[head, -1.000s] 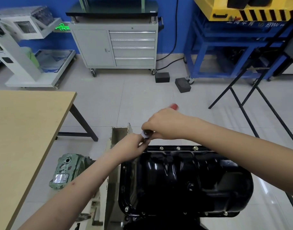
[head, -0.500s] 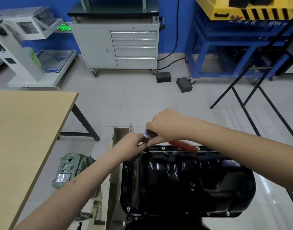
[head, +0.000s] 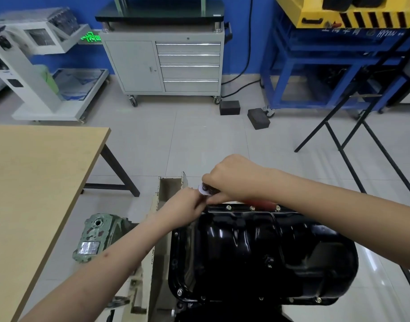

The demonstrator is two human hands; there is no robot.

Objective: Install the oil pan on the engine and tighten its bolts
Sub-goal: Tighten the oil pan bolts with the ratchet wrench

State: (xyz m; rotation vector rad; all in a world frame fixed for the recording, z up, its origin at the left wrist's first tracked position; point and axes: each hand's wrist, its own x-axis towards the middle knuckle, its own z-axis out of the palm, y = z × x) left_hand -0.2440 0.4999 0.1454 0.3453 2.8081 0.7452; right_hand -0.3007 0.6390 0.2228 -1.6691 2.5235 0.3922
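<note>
The black oil pan (head: 257, 249) sits mouth-down on the engine right below you, its glossy ribbed body filling the lower middle of the view, and everything else is easiest placed from it. Your right hand (head: 231, 176) is over the pan's far left corner, fingers curled around the ratchet (head: 206, 189), whose round silver head shows just left of your knuckles; a strip of its red handle (head: 259, 202) peeks out under your wrist, lying along the pan's far flange. Your left hand (head: 183, 205) comes in from the pan's left side and meets the ratchet head, fingertips pinched in under it at that same corner; what exactly they hold there is hidden by the hand itself. Three bolts (head: 252, 208) stand in a row along the pan's far flange, just right of your hands, and more bolt heads show on the near flange, one at the near left corner (head: 179, 292) and one toward the near right (head: 318, 299). Against the pan's left side stands the cream-painted engine stand (head: 154, 228), chipped along its edge, and beyond that, further left of the pan, a worn green gearbox housing (head: 94, 240) rests on the floor. The wooden table (head: 36, 182) lies well left of the pan. Far beyond the pan stands the grey tool cabinet (head: 164, 63) against the blue wall, and two dark blocks (head: 258, 118) lie on the tiles to its right.
</note>
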